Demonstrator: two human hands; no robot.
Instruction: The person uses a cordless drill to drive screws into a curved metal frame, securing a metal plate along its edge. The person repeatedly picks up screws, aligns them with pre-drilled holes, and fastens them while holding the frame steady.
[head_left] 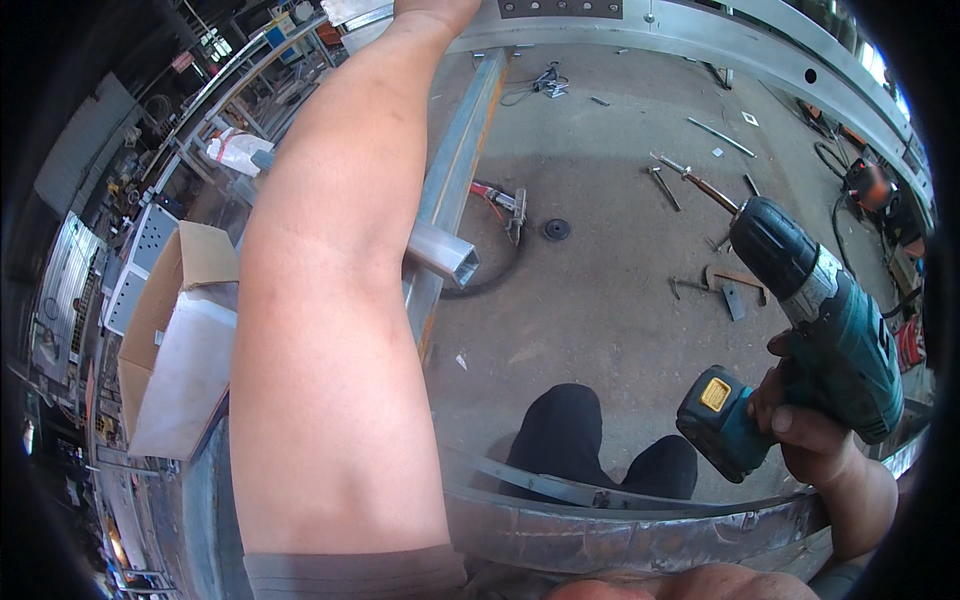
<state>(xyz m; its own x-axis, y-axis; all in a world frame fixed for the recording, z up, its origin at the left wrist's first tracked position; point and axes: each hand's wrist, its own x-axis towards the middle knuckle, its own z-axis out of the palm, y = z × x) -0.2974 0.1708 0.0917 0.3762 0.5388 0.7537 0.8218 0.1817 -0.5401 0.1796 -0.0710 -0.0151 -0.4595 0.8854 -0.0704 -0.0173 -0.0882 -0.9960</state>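
Note:
My left arm stretches forward across the view. Only part of my left hand (pixel 440 10) shows at the top edge, beside a grey metal beam (pixel 740 45); its fingers are out of the picture. A dark strip with a row of holes (pixel 545 9) sits on that beam. At the right, my right hand (pixel 805 430) is closed round the handle of a teal and black cordless drill (pixel 845 325). The drill is held tilted, its long bit (pixel 705 187) pointing up and to the left, over the floor and apart from the beam.
Under my left arm runs a long steel rail (pixel 455 170), with a square metal tube (pixel 445 255) across it. A cardboard box (pixel 205 262) stands at left. On the floor lie a hammer (pixel 737 275), a red-handled tool (pixel 512 212), a black disc (pixel 556 230) and scraps. Another metal rail (pixel 640 530) crosses near me.

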